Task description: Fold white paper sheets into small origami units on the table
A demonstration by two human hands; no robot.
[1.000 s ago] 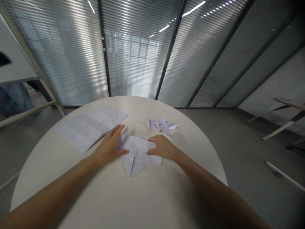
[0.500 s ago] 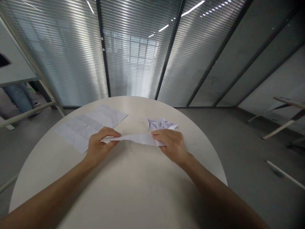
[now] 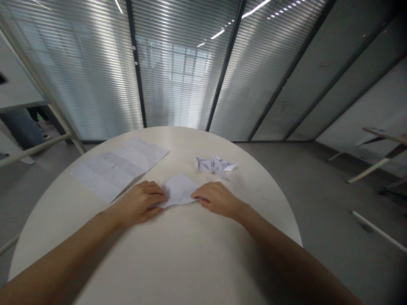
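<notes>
Now we see folded paper [image 3: 180, 187] swung round, low at round table [image 3: 190, 262], point facing away; second ago it faced us. Left hand [image 3: 143, 202] grips one end, right hand [image 3: 219, 200] pinches other. Fresh edge toward us for folding, we judge.

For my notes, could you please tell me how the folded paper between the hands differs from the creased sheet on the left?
The folded paper looks smaller than the creased sheet. The left hand and right hand hold the folded paper; neither grips the creased sheet. The creased sheet lies spread out; the folded paper narrows to a far point. Both are white.
</notes>
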